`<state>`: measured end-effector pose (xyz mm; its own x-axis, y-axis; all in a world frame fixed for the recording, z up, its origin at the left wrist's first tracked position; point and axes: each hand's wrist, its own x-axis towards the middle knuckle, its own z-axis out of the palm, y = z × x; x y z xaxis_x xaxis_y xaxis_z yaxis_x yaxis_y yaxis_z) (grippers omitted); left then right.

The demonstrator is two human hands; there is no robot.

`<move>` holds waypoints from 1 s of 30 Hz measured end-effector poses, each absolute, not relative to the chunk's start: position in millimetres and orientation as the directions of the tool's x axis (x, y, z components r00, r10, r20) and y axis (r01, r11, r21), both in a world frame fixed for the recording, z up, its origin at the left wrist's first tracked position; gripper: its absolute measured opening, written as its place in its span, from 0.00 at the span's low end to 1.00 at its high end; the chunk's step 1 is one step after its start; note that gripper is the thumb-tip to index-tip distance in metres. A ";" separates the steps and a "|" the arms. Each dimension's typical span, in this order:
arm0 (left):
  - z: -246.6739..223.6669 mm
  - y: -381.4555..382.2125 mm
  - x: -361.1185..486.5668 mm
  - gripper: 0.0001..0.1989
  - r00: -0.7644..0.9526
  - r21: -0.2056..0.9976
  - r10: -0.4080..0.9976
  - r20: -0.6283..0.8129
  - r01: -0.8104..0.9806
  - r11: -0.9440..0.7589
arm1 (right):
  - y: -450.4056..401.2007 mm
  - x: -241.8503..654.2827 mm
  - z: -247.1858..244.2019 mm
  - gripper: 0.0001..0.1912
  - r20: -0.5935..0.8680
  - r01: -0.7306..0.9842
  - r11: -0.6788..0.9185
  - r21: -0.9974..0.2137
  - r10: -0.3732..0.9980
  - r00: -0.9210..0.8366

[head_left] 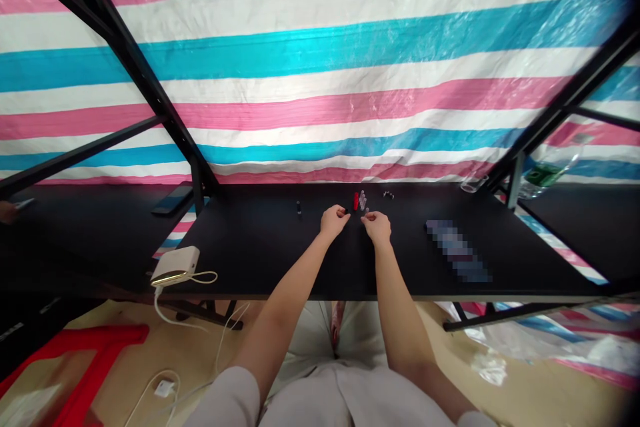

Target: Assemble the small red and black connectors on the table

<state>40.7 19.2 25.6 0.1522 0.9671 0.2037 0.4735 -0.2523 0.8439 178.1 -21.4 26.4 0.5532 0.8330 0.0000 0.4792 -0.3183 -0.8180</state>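
Observation:
Over the middle of the black table (260,253), my left hand (333,222) is closed in a pinch on a small black piece (347,211). A short way to its right, the fingers of my right hand (379,227) are pinched together at a tiny item whose kind I cannot make out. Just beyond and between the hands are a small red cylinder (356,201) and several small clear pieces (363,199). A small dark piece with pale marks (389,195) lies farther right. To the left is a small black and clear tube (299,208).
A white charger-like box (175,265) with a cable sits at the table's front left. A blurred-out dark flat object (457,250) lies to the right. A clear cup (473,181) is near the right frame post; a bottle (543,173) lies beyond it. Striped sheeting (350,53) hangs behind.

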 end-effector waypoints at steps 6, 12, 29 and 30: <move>19.7 23.8 63.5 0.06 0.182 0.809 0.967 0.179 0.533 -0.249 | -11.7 178.0 22.7 0.09 0.008 0.515 -0.361 -0.777 0.813 0.583; 20.4 30.4 77.4 0.07 0.148 0.739 0.972 0.183 0.632 -0.235 | -2.5 177.3 18.6 0.10 0.013 0.577 -0.408 -0.707 0.809 0.588; 16.9 32.8 80.8 0.08 0.106 0.575 0.975 0.196 0.793 -0.202 | 4.1 176.1 14.4 0.12 0.056 0.693 -0.419 -0.586 0.833 0.551; 17.5 31.9 78.0 0.08 0.106 0.595 0.971 0.213 0.774 -0.215 | 2.8 176.5 15.9 0.13 0.049 0.697 -0.425 -0.577 0.834 0.550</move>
